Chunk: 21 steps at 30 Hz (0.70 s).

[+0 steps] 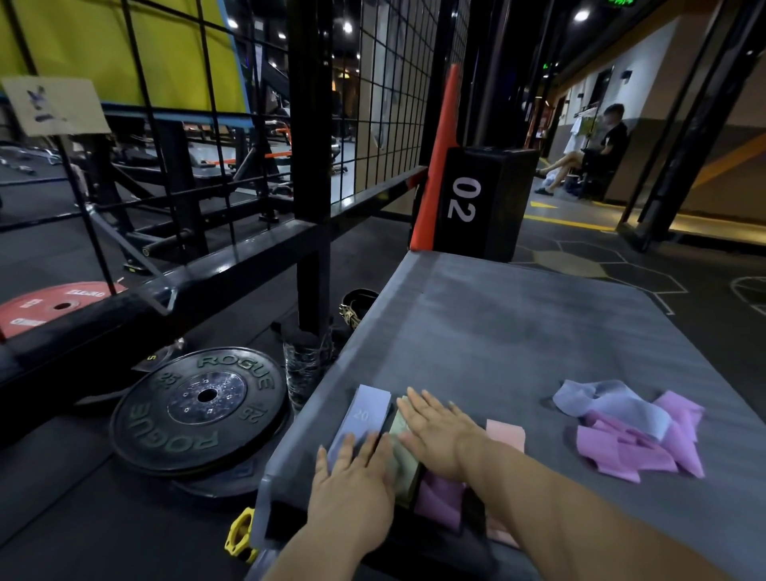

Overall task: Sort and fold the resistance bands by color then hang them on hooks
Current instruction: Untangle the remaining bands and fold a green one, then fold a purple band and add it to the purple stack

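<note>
Both hands flat, fingers straight, grasping nothing: left hand (pixel 352 477) presses folded blue band (pixel 369 410), right hand (pixel 439 439) presses green band (pixel 404 468) just beside it. Grey platform (pixel 518 331) beneath. Black weight plate (pixel 199 408) on floor, left. Loose pile of bands (pixel 634 435), purple and blue, far right. Purple band (pixel 439 495) under right wrist. Pink band (pixel 505 433) beside it.

Black box (pixel 481 199): "02", white digits, turned sideways
Black plate (pixel 202 410): "ROGUE" twice and "25" twice, raised on the face
Blue band (pixel 364 408): "20", pale print
Small dark plate (pixel 155 358) behind the black plate: yellow "5"
Red plate (pixel 49 307): white lettering, upside down, not legible
Card (pixel 54 105) on the mesh: marks blurred, no reading
Green sign (pixel 619 3) overhead: lit, unreadable
</note>
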Tool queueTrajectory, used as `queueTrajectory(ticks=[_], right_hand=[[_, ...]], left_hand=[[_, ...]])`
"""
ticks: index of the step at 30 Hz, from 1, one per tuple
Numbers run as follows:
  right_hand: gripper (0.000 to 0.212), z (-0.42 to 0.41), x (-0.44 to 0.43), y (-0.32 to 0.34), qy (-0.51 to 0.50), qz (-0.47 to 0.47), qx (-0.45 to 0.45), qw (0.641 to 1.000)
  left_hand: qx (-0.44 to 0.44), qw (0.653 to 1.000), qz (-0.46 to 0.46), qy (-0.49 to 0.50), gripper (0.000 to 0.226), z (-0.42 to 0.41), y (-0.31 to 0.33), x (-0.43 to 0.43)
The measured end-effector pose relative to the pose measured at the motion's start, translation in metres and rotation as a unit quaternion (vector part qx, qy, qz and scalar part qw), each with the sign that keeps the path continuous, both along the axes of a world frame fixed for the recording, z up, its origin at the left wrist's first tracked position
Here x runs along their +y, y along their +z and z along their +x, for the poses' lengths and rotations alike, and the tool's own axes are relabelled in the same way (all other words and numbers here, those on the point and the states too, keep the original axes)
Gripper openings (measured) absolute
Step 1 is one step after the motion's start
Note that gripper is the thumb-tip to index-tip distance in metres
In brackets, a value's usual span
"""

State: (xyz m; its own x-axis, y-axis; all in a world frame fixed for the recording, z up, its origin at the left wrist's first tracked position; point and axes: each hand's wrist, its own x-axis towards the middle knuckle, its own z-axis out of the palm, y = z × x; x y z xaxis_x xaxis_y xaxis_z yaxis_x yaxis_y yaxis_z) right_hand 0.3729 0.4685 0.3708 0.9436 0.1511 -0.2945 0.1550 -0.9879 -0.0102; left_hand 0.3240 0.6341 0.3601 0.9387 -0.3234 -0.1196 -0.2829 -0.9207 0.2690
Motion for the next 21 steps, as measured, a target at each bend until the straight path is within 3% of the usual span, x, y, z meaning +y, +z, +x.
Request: queueTrajectory(ticks=[14,21], right_hand=[[0.059,-0.001,0.001,0.01,-0.008,0.007,-0.015,1.0],[0.052,-0.028,-0.032,0.033,-0.069,0.135,-0.15,0.977]], left_hand=[[0.011,0.999,-0.008,0.05,0.05,0.003,0.018,-0.008],[-0.029,0.998,-0.03,0.047,0.05,0.0,0.046,-0.025]])
